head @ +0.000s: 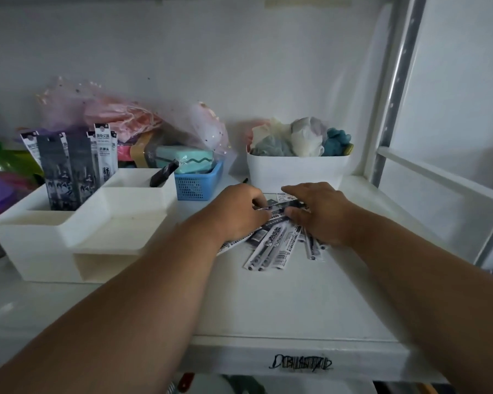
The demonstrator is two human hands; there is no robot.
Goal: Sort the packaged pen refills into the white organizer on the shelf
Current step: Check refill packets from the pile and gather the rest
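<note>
Both hands lie over a fanned pile of packaged pen refills on the shelf. The left hand curls its fingers onto one dark packet at the pile's far edge; the right hand rests on the pile, fingers bent, and whether it pinches that packet cannot be told. The packets' long axes run from the grip toward the person. The white organizer, some refills upright in its rear compartment, stands left of the grip, nearer the left hand.
</note>
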